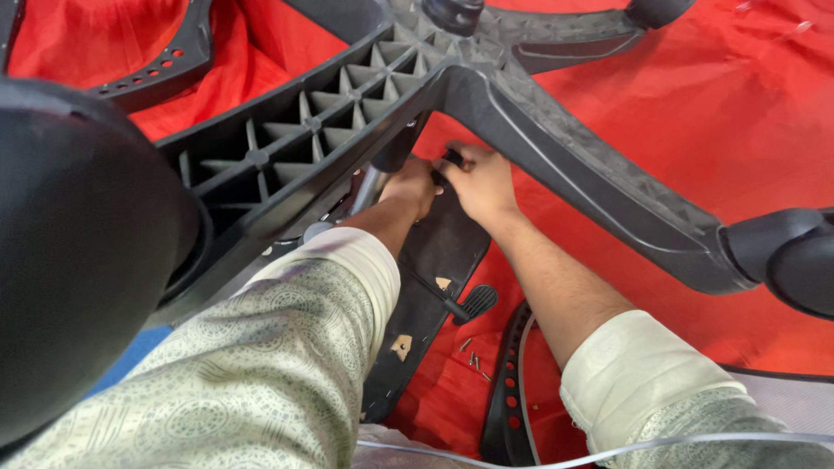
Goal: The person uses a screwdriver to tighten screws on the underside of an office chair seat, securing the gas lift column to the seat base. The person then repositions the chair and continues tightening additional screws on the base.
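A black star-shaped chair base (pixel 556 148) with ribbed legs lies over a red cloth. Under one leg, both hands meet at the chair's black seat mechanism plate (pixel 443 252). My left hand (pixel 410 187) rests beside the grey gas-lift column (pixel 372 187). My right hand (pixel 482 184) is closed on a small black knob or tool handle (pixel 451 159). What the fingers turn is hidden by the base leg.
A black caster (pixel 795 256) sits at the right, a large one (pixel 82 252) fills the left. A black lever paddle (pixel 476 301) sticks out of the plate. Several loose screws (pixel 473 358) lie on the red cloth (pixel 730 95). A perforated black armrest piece (pixel 508 391) lies below.
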